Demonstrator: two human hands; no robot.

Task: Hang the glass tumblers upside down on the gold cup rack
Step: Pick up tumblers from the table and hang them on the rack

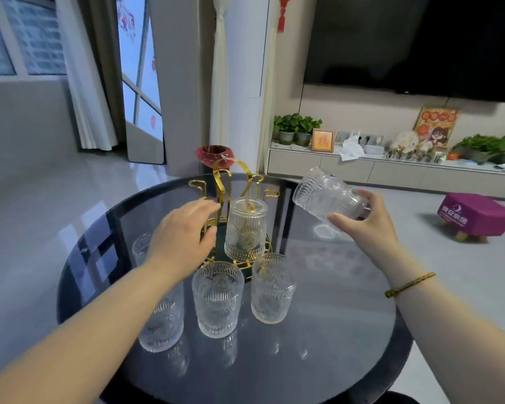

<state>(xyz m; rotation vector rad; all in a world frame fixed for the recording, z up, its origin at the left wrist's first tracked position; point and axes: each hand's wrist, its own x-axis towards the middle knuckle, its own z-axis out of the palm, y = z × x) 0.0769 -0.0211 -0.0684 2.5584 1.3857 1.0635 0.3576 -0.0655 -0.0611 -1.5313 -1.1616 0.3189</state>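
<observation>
Right fingers (337, 221) wrapped round a tumbler (328, 196) at 2 o'clock, tipped sideways, likely mid-flip for hanging. Left hand (181, 240) loosely spread, empty, against gold rack (225, 182) at 12, probably steadying. One hung tumbler (245, 228) inverted on a peg. Upright tumblers (217, 298) waiting at 6 on table (347, 330).

Round dark glass tabletop (333, 330), glossy, reflecting the window. Pale tiled floor (41, 228) all around it. Black television (414, 42) mounted on the far wall, above a long low cabinet (391, 173). On the cabinet: potted green plants (296, 128), a small framed picture (322, 140), and white crumpled items, possibly bags or tissue (351, 148). Purple footstool (475, 214) on the floor at right. Red hanging ornament (282, 13) by the white pillar (242, 83). Curtain (85, 97) beside the window at left.
</observation>
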